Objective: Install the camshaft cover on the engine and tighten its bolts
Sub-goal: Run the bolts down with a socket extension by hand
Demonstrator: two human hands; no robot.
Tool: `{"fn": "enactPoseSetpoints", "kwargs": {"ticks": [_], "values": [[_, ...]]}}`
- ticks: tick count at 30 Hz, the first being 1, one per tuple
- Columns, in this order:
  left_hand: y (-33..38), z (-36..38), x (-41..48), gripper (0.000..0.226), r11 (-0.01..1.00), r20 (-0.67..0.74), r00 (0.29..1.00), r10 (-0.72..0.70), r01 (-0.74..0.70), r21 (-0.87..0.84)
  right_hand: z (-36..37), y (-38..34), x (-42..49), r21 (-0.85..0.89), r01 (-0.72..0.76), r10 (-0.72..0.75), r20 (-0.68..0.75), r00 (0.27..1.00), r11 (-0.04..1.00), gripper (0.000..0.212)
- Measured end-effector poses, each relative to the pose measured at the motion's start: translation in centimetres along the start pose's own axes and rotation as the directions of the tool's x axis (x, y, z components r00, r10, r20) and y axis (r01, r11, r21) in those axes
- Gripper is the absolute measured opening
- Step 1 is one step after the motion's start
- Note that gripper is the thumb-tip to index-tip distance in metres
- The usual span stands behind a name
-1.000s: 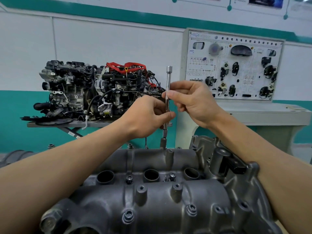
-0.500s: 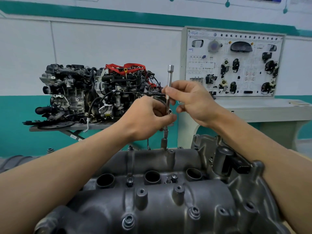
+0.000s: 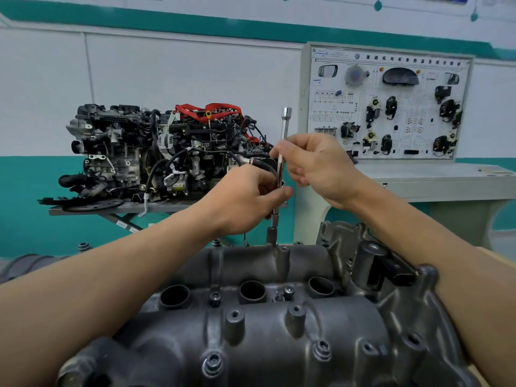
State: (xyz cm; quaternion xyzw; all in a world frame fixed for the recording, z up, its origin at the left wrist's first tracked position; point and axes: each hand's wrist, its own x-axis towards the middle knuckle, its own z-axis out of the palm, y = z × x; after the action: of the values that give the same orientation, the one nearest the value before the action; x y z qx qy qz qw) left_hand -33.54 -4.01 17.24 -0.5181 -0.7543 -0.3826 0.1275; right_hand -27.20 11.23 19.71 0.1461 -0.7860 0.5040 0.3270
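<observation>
Sitting nearest, the camshaft cover is lying flat in the foreground, bolts showing along its near edge. Beyond it, both hands are pinching the upright extension bar, left hand low, right hand above, fingers curled round the shaft, its socket standing on the cover's far edge. Seemingly a far bolt is being run down; the next move is calling for keeping the bar plumb while twirling it.

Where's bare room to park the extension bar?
Bare: grey ledge under the training board, right of the right hand; camshaft cover hump between plug holes and near bolts. Crowded: display-engine stand.
</observation>
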Motion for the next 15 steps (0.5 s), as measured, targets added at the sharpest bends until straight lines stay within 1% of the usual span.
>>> {"fn": "enactPoseSetpoints", "kwargs": {"ticks": [2, 4, 6, 8, 11, 12, 13, 15], "values": [[-0.10, 0.12, -0.11, 0.040, 1.000, -0.041, 0.999, 0.004, -0.003, 0.012, 0.02, 0.02, 0.05, -0.017, 0.046, -0.047, -0.052, 0.998, 0.999, 0.026], [-0.11, 0.10, -0.05, 0.036, 1.000, -0.077, 0.997, 0.011, -0.010, 0.011, -0.10, 0.08, -0.03, -0.013, 0.046, -0.046, -0.066, 0.997, 0.999, 0.026], [-0.12, -0.03, 0.12, 0.033, 0.999, -0.062, 0.998, 0.019, -0.017, 0.038, -0.10, 0.10, -0.10, 0.051, 0.011, -0.010, -0.017, 1.000, 0.999, 0.027], [-0.30, -0.05, 0.28, 0.033, 0.998, -0.019, 1.000, 0.014, -0.013, 0.057, -0.17, 0.05, -0.10, 0.071, -0.031, 0.028, 0.046, 0.999, 0.997, 0.035], [-0.28, 0.06, 0.15, 0.033, 0.997, 0.028, 1.000, -0.004, 0.002, 0.074, -0.19, -0.22, -0.14, 0.066, -0.046, 0.043, 0.045, 0.998, 0.997, 0.023], [-0.26, 0.09, 0.11, 0.034, 0.997, 0.031, 0.999, -0.004, 0.001, 0.078, -0.14, -0.30, -0.15, 0.065, -0.041, 0.038, 0.033, 0.999, 0.997, 0.022], [-0.20, 0.10, 0.06, 0.034, 0.997, 0.024, 1.000, 0.001, -0.003, 0.079, -0.04, -0.36, -0.19, 0.055, -0.027, 0.026, 0.018, 0.999, 0.998, 0.021], [-0.09, -0.01, 0.04, 0.037, 0.999, -0.034, 0.999, 0.019, -0.018, 0.044, 0.09, -0.37, -0.24, 0.032, 0.008, -0.007, -0.022, 1.000, 0.999, 0.022]]}}
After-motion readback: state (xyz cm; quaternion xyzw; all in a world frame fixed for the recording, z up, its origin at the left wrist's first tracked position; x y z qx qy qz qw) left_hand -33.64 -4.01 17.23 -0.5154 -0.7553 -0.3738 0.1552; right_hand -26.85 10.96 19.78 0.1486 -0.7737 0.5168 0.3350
